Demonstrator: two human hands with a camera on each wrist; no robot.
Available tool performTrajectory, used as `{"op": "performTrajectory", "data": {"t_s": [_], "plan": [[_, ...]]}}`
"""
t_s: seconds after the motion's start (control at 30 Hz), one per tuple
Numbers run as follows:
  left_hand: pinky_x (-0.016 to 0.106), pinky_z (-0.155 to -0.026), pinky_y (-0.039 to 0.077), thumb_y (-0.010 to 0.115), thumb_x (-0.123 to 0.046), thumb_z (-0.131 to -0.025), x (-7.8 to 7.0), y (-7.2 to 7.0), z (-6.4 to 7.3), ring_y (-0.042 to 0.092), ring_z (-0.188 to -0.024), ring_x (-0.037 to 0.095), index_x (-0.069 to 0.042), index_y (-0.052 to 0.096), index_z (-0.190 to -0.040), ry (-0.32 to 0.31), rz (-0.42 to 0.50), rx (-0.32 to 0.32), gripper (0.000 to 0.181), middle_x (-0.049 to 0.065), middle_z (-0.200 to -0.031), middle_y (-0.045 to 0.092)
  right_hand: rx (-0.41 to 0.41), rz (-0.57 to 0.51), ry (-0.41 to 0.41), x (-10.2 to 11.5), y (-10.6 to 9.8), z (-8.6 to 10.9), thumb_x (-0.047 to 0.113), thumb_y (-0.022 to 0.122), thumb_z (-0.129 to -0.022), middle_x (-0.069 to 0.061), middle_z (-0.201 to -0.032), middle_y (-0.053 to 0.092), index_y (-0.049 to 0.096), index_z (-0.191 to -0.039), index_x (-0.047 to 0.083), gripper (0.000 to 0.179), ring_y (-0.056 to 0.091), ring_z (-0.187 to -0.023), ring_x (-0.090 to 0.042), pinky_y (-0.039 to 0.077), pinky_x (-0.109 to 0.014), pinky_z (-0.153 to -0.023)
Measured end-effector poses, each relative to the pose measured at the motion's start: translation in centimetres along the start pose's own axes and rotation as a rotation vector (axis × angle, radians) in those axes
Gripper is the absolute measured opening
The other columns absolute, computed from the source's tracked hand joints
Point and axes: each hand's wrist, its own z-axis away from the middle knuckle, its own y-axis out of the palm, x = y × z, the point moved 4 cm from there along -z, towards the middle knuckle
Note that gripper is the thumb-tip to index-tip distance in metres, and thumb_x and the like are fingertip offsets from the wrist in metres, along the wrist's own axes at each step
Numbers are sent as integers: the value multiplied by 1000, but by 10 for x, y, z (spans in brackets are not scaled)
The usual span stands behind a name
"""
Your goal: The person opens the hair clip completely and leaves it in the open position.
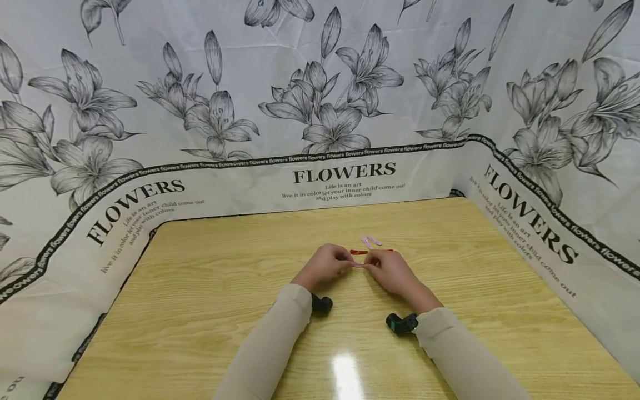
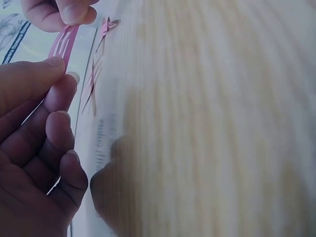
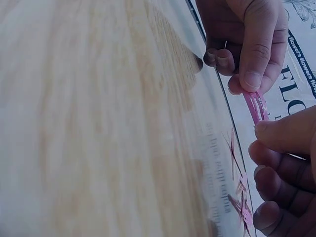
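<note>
Both hands hold one pink snap hair clip (image 3: 256, 104) between them, a little above the table. My left hand (image 1: 326, 265) pinches one end with thumb and index finger; the other fingers curl loosely below, as the left wrist view shows. At the opposite end, my right hand (image 1: 395, 273) pinches the clip (image 2: 64, 45) the same way. The slots along its middle show between the fingertips. Just beyond the hands, a red hair clip (image 1: 358, 252) lies on the table, and a bit of red (image 1: 390, 250) shows behind the right hand, mostly hidden.
Two pink hair clips (image 1: 374, 240) lie farther back on the wood-grain table (image 1: 225, 316). A white curtain (image 1: 240, 189) with flower prints and lettering stands around the table's back and sides. Each wrist wears a black camera (image 1: 401, 323).
</note>
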Motion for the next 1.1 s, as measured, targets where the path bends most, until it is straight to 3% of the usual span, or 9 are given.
{"op": "performTrajectory", "data": {"t_s": [0.43, 0.83, 1.1], "plan": [[24, -59, 49, 66, -27, -93, 6, -10, 10, 57, -66, 11, -16, 73, -90, -9, 28, -43, 14, 1, -83, 68, 8, -29, -14, 9, 5, -8, 17, 64, -93, -1, -89, 67, 67, -93, 14, 4, 54, -70, -11, 47, -31, -68], [25, -57, 46, 68, -27, -91, 16, -14, 20, 54, -63, 11, -17, 73, -88, -66, 66, -54, 12, 1, -77, 65, 34, -63, -30, 14, 12, -9, 15, 63, -94, -2, -94, 68, 67, -96, 14, 4, 57, -78, -12, 48, -34, -73], [25, -56, 45, 68, -28, -91, 20, -19, 26, 52, -62, 12, -14, 74, -90, -106, 124, -54, 15, 2, -74, 62, 32, -91, -67, 18, 18, -13, 17, 65, -93, 2, -89, 66, 67, -96, 12, 6, 58, -80, -12, 48, -33, -75]]}}
